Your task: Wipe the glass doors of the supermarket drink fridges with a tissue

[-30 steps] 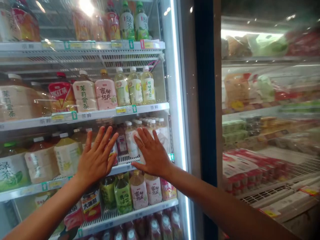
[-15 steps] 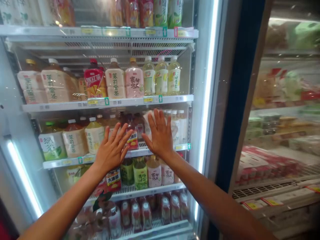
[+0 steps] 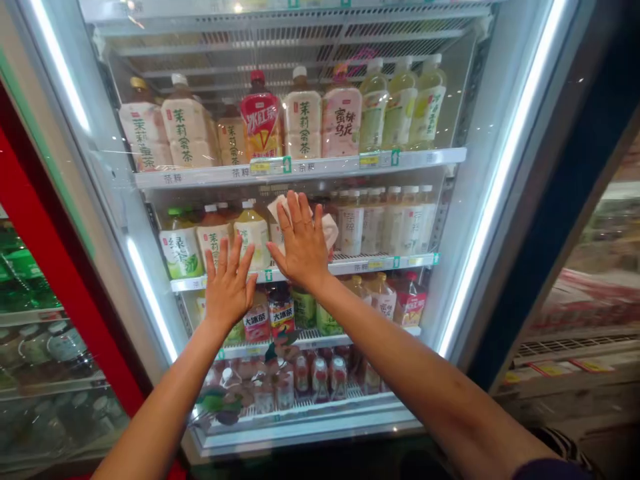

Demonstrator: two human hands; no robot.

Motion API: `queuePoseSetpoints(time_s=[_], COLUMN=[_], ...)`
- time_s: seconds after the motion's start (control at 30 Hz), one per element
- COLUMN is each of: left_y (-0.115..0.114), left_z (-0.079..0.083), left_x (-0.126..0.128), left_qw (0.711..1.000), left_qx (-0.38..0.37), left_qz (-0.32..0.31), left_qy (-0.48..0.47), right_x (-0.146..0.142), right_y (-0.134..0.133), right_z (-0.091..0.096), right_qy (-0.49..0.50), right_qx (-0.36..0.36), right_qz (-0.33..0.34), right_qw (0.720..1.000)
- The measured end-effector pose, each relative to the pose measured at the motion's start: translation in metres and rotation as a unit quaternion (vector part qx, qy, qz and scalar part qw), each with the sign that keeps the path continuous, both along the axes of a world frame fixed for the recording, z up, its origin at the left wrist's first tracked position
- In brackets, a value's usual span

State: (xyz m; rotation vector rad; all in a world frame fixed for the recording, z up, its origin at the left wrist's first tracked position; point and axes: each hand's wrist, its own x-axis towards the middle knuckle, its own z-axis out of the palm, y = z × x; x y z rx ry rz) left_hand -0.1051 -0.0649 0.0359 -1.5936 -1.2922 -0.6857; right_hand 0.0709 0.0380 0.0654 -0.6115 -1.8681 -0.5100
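A: Nearest stuff first?
B: Dark sleeve (image 3: 540, 469), bottom right corner. Both bare forearms reach up from the bottom edge.

A: Hands?
B: Left hand (image 3: 230, 287), left of centre: open, fingers spread, palm toward the glass door (image 3: 225, 192); can't tell if it's touching. Right hand (image 3: 303, 247), mid-frame, a bit higher: flat, fingers slightly apart, palm over a white cloth (image 3: 329, 230).

A: Where's the cloth exactly?
B: Frame centre, between right palm and glass, edges poking out both sides. Cloth or paper, can't tell.

A: Behind the glass?
B: Shelved drinks. Green-capped bottle (image 3: 180, 250) left of the left hand, white-capped bottles (image 3: 384, 223) right of the right hand. Shelf above, upper middle: red-labelled bottle (image 3: 261, 123), pink-labelled bottle (image 3: 343, 123). Light strips (image 3: 505, 173) down both sides.

A: Edges?
B: Red frame (image 3: 65, 260) at left, green bottles (image 3: 30, 273) beyond it. Far right, blurred shelves (image 3: 575, 307).
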Motion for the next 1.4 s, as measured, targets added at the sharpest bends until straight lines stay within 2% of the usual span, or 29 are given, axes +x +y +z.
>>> queuePoseSetpoints(time_s=[0.03, 0.17, 0.2, 0.27, 0.37, 0.43, 0.47, 0.57, 0.63, 0.67, 0.8, 0.83, 0.9, 0.97, 1.03, 1.07, 1.13, 1.2, 1.27, 1.33, 1.4], left_y=[-0.003, -0.019, -0.022, -0.028, -0.032, -0.032, -0.032, -0.033, -0.035, -0.037, -0.046, -0.050, -0.059, -0.069, -0.076, -0.078, -0.076, -0.069, -0.059, -0.048, -0.037], left_z=[0.001, 0.000, -0.001, -0.002, 0.001, 0.001, 0.001, -0.005, -0.010, -0.013, -0.019, -0.022, -0.032, -0.046, -0.061, -0.066, -0.071, -0.069, -0.064, -0.063, -0.067], left_x=[-0.008, -0.034, -0.040, -0.052, -0.067, -0.075, -0.078, -0.084, -0.089, -0.091, -0.109, -0.114, -0.123, -0.128, -0.127, -0.125, -0.118, -0.105, -0.089, -0.069, -0.047], left_qw=[1.000, 1.000, 1.000, 1.000, 1.000, 0.999, 0.999, 0.999, 0.999, 0.999, 0.997, 0.996, 0.995, 0.994, 0.993, 0.994, 0.994, 0.995, 0.995, 0.995, 0.996], left_qx=[0.003, -0.005, -0.005, -0.001, 0.018, 0.033, 0.039, 0.043, 0.035, 0.035, 0.059, 0.062, 0.056, 0.050, 0.041, 0.036, 0.028, 0.026, 0.029, 0.027, 0.017], left_qz=[0.001, 0.002, 0.001, 0.002, 0.007, 0.008, 0.007, 0.006, 0.008, 0.009, 0.028, 0.032, 0.035, 0.031, 0.027, 0.025, 0.023, 0.017, 0.002, -0.019, -0.032], left_qy=[-0.006, -0.025, -0.026, -0.022, -0.018, -0.020, -0.021, -0.022, -0.024, -0.024, -0.042, -0.050, -0.068, -0.088, -0.103, -0.104, -0.100, -0.097, -0.096, -0.090, -0.085], right_x=[-0.006, -0.023, -0.028, -0.039, -0.057, -0.067, -0.071, -0.080, -0.089, -0.096, -0.129, -0.135, -0.141, -0.139, -0.134, -0.132, -0.130, -0.126, -0.117, -0.097, -0.069], right_y=[-0.004, -0.020, -0.023, -0.027, -0.032, -0.038, -0.041, -0.050, -0.055, -0.057, -0.064, -0.067, -0.072, -0.078, -0.081, -0.081, -0.078, -0.073, -0.067, -0.062, -0.054], right_z=[-0.002, -0.035, -0.038, -0.029, 0.000, 0.002, -0.005, -0.042, -0.055, -0.053, -0.024, -0.025, -0.042, -0.075, -0.100, -0.104, -0.096, -0.078, -0.073, -0.091, -0.120], right_qy=[0.007, -0.041, -0.056, -0.074, -0.070, -0.053, -0.048, -0.076, -0.102, -0.105, -0.069, -0.057, -0.049, -0.063, -0.087, -0.096, -0.096, -0.078, -0.059, -0.058, -0.069], right_qx=[0.004, 0.017, 0.019, 0.017, 0.011, 0.007, 0.006, 0.015, 0.022, 0.027, 0.051, 0.055, 0.061, 0.065, 0.071, 0.073, 0.074, 0.069, 0.066, 0.075, 0.087], right_qz=[-0.003, -0.003, 0.000, 0.007, 0.014, 0.013, 0.013, 0.026, 0.034, 0.036, 0.042, 0.044, 0.048, 0.055, 0.065, 0.070, 0.071, 0.060, 0.043, 0.031, 0.026], right_qw=[1.000, 0.999, 0.998, 0.997, 0.997, 0.998, 0.999, 0.997, 0.994, 0.993, 0.995, 0.996, 0.996, 0.994, 0.992, 0.990, 0.990, 0.993, 0.995, 0.995, 0.994])
